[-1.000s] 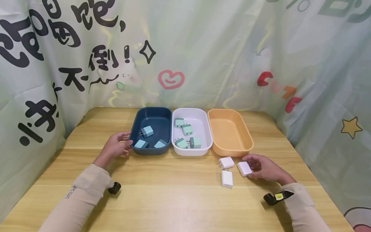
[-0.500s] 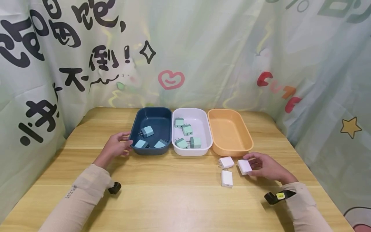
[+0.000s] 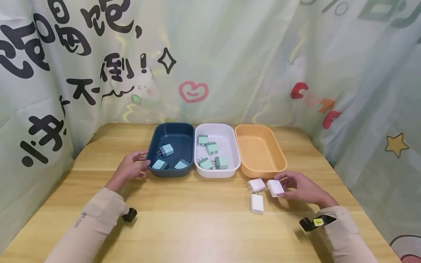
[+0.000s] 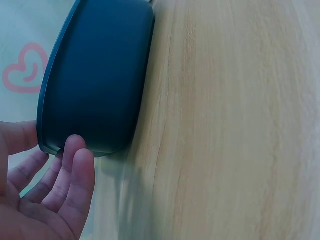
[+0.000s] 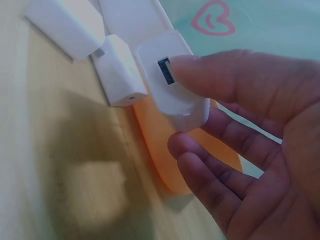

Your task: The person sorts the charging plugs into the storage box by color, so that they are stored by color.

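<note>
My right hand (image 3: pixel 300 188) pinches a white USB charger plug (image 3: pixel 275 188) by its right side, just in front of the orange tray. In the right wrist view, the thumb lies by the USB port of this charger (image 5: pixel 172 75), with fingers behind it. Two more white chargers lie to its left, one with prongs leftward (image 3: pixel 256 185) and one nearer the front (image 3: pixel 257 203). My left hand (image 3: pixel 129 166) touches the near left corner of a dark blue tray (image 3: pixel 174 126). There, in the left wrist view, relaxed fingers (image 4: pixel 75 175) rest at the tray's rim and wall.
Three light blue chargers (image 3: pixel 166 150) lie in the dark blue tray. Beside it, a white tray (image 3: pixel 215 174) bears several mint green chargers (image 3: pixel 212 148). An orange tray (image 3: pixel 260 146) ends the row. A printed curtain (image 3: pixel 230 54) hangs behind the wooden table (image 3: pixel 184 226).
The right hand has tilted the white charger up and shifted it slightly left toward the other two. The left hand and the trays have stayed in place.
</note>
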A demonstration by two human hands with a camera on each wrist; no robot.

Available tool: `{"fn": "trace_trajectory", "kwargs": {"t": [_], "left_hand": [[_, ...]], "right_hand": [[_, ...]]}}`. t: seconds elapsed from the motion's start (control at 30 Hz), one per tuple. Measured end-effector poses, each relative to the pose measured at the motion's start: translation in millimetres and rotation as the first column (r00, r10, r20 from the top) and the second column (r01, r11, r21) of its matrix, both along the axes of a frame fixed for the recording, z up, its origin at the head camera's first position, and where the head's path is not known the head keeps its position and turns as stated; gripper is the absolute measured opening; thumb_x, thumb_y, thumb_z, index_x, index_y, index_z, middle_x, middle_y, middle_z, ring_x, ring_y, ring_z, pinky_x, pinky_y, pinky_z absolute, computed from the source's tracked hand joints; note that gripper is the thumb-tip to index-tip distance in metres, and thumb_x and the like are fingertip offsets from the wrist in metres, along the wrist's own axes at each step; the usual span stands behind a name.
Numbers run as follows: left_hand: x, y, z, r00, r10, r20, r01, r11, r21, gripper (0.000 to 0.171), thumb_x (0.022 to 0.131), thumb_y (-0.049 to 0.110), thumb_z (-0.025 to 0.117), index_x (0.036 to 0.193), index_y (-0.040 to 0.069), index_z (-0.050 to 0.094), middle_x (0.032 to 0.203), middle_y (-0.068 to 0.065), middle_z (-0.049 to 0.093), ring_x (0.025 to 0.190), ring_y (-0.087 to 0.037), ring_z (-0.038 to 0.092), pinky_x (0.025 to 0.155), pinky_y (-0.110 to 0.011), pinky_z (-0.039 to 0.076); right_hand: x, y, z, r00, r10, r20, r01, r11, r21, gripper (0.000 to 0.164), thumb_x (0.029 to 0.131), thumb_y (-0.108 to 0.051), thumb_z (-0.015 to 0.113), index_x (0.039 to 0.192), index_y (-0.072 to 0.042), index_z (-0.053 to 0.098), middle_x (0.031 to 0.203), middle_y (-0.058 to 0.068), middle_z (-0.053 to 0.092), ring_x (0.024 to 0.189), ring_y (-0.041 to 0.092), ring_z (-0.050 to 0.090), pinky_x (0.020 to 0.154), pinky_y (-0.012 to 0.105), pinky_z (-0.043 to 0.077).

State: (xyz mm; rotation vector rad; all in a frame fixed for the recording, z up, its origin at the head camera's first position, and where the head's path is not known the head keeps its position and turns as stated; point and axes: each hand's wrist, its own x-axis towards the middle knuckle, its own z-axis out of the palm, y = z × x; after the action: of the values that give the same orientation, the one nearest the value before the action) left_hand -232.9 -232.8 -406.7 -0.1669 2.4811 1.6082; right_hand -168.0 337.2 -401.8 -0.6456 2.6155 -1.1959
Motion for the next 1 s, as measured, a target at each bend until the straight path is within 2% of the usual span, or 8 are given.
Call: {"fn": "trace_trajectory", "kwargs": {"t": [0.27, 0.47, 0.77, 1.0], "left_hand": [[-1.8, 3.3, 5.2, 1.000, -0.008, -0.019, 0.008, 1.000, 0.006, 0.055, 0.099, 0.015, 0.057, 0.149, 0.007, 0.037, 0.136, -0.025, 0.045, 0.090, -0.030, 0.065, 0.072, -0.033, 0.057], [-1.1, 3.3, 6.3, 1.000, -0.010, -0.015, 0.010, 1.000, -0.004, 0.055, 0.099, 0.014, 0.057, 0.149, 0.007, 0.037, 0.136, -0.025, 0.044, 0.090, -0.030, 0.065, 0.072, -0.034, 0.057], [0.2, 3.5, 5.4, 1.000, 0.000, -0.007, 0.000, 1.000, -0.009, 0.055, 0.098, 0.015, 0.057, 0.149, 0.008, 0.037, 0.137, -0.024, 0.044, 0.088, -0.028, 0.064, 0.072, -0.034, 0.057], [0.8, 2.5, 3.7, 1.000, 0.000, -0.002, 0.000, 1.000, 0.002, 0.055, 0.099, 0.014, 0.057, 0.150, 0.009, 0.036, 0.137, -0.024, 0.043, 0.088, -0.029, 0.063, 0.071, -0.034, 0.057]], "right_hand": [[-2.5, -2.7, 9.6, 0.996, 0.036, -0.086, -0.040, 0.998, -0.046, 0.045, 0.076, -0.004, 0.081, 0.114, 0.003, 0.058, 0.108, 0.014, 0.061, 0.092, 0.015, 0.063, 0.081, 0.028, 0.053], [-4.3, -6.3, 16.5, 0.994, 0.034, -0.107, -0.042, 0.996, -0.077, 0.042, 0.077, -0.002, 0.080, 0.113, 0.003, 0.059, 0.106, 0.012, 0.063, 0.090, 0.015, 0.063, 0.080, 0.028, 0.053], [-8.8, -13.5, 27.9, 0.996, 0.018, -0.085, -0.021, 0.999, -0.033, 0.040, 0.079, -0.005, 0.079, 0.114, 0.002, 0.062, 0.106, 0.012, 0.064, 0.092, 0.016, 0.063, 0.077, 0.031, 0.054], [-14.1, -17.1, 32.8, 0.991, 0.042, -0.130, -0.045, 0.999, -0.020, 0.040, 0.078, -0.002, 0.079, 0.114, 0.002, 0.062, 0.105, 0.011, 0.065, 0.091, 0.015, 0.063, 0.078, 0.029, 0.053]]}}
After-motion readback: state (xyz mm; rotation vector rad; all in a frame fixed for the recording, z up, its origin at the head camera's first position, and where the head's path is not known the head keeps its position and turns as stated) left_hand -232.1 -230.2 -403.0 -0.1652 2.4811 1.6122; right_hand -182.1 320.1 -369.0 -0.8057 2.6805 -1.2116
